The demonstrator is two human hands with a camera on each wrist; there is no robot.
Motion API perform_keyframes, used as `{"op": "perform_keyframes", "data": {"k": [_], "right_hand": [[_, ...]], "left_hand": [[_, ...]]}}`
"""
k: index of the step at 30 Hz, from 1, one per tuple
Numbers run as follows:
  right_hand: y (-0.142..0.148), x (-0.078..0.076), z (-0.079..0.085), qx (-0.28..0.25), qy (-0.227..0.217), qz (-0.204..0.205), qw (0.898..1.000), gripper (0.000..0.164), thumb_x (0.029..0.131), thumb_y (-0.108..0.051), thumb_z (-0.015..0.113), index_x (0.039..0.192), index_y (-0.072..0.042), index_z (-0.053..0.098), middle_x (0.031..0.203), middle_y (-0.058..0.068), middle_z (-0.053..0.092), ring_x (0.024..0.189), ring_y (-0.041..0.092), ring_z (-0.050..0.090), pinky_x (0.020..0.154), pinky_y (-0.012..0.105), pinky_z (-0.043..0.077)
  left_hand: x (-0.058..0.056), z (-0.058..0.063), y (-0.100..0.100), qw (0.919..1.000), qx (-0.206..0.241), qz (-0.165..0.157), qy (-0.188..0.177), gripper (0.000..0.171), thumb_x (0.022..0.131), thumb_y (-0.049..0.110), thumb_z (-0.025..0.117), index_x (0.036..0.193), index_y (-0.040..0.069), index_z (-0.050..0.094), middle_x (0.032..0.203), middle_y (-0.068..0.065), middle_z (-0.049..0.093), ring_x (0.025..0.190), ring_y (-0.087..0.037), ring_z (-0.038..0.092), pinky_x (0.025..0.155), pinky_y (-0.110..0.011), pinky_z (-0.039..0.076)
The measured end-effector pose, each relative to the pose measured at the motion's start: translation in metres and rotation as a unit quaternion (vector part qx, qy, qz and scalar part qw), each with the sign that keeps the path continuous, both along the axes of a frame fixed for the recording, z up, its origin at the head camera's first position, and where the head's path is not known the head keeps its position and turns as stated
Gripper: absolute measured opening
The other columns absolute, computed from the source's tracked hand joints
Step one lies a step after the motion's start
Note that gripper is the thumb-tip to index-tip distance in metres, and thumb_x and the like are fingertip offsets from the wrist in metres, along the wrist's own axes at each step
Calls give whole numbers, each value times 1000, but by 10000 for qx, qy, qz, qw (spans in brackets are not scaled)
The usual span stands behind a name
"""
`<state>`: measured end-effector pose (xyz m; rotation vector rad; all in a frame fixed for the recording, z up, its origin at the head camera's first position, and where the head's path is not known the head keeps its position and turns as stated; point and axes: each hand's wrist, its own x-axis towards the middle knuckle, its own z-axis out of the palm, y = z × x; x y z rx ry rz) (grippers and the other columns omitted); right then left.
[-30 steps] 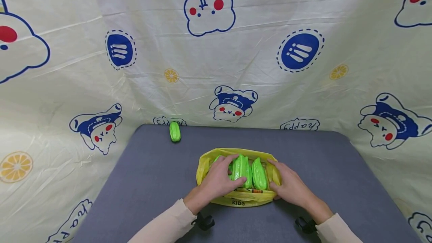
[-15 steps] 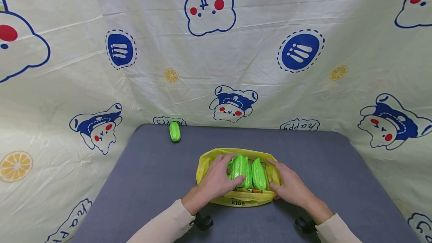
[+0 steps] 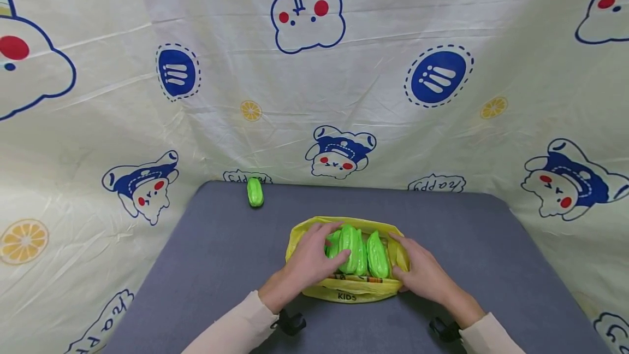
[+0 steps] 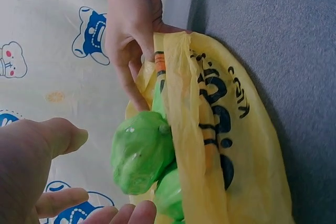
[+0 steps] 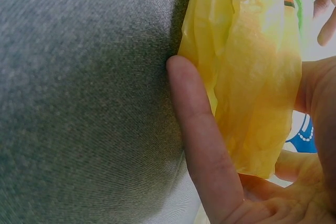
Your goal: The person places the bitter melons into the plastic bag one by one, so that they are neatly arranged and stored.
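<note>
A yellow plastic bag point(image 3: 361, 295) printed with dark lettering sits on the grey table, its mouth spread upward. Inside stand several glossy green, ridged vegetables point(image 3: 377, 255), elongated with narrowing tips. My left hand point(image 3: 309, 253) hovers over the bag's left part, thumb and fingers spread around the leftmost ones. A gap shows between those fingers and the green vegetable point(image 4: 142, 153) in the left wrist view. My right hand point(image 3: 425, 269) holds the bag's right side, thumb at the inner edge and fingers outside; the plastic point(image 5: 257, 87) lies between them in the right wrist view.
One more green vegetable point(image 3: 255, 192) lies alone near the table's far left edge. The grey table point(image 3: 221, 266) meets a hanging cream sheet point(image 3: 373, 92) with cartoon prints at the back and sides. Black straps point(image 3: 291, 323) circle both wrists.
My left hand has drawn slightly left and back, its thumb moving off the green vegetables so more of them shows. The right hand and the bag have stayed in place.
</note>
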<state>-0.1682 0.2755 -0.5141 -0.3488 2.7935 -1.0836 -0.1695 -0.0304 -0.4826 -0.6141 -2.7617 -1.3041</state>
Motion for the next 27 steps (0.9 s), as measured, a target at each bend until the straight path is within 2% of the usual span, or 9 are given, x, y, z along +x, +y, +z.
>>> {"op": "perform_keyframes", "data": {"k": [4,9,21,27], "right_hand": [[0,1,1,-3,-56,-6,10000,83,98,-1,73,176,2,43,169,40,50,89,21,77,55,28,63],[0,2,2,-20,-122,-2,9999,83,100,-1,71,177,1,41,172,40,47,74,13,74,57,29,63],[0,1,3,-53,-126,26,9999,83,101,-2,72,177,2,40,172,41,46,71,11,73,56,28,63],[1,1,0,-139,-127,32,9998,83,100,-1,72,177,2,41,170,40,48,70,12,72,55,28,63]], "left_hand": [[-2,3,-4,10000,22,30,53,63,110,33,82,166,10,63,152,-20,69,121,-35,78,91,-35,65],[-5,6,-10,9999,12,159,60,63,110,32,82,167,12,64,153,-21,68,126,-34,75,88,-33,63],[-17,11,-32,9973,108,598,413,59,109,26,84,163,13,68,147,-20,71,125,-37,76,91,-43,67],[-24,11,-47,9951,112,870,451,57,109,27,83,162,12,69,145,-19,71,127,-40,76,99,-55,67]]}}
